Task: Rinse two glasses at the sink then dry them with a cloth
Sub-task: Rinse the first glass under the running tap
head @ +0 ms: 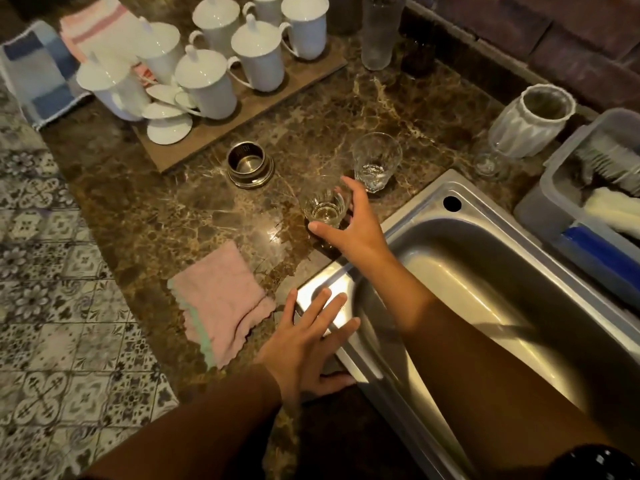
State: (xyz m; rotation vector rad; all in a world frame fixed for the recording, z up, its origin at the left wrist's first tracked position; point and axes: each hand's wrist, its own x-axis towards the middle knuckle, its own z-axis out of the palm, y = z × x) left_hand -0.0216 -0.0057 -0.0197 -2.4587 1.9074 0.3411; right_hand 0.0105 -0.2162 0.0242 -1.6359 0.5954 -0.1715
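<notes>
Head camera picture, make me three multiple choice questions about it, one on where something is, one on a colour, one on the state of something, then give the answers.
1. Where does the pink cloth lie?
A. In the sink basin
B. On the counter left of the sink
C. On the wooden tray

2. What colour are the lidded mugs on the wooden tray?
A. White
B. Blue
C. Black

3. What is the right hand doing?
A. Resting flat on the sink rim
B. Holding the cloth
C. Curling around the nearer glass

Answers:
1. B: the cloth lies folded on the marble counter, beside the corner of the sink.
2. A: every mug and lid on the tray is white.
3. C: its fingers wrap the nearer glass standing on the counter, while the left hand lies spread on the sink rim.
</notes>
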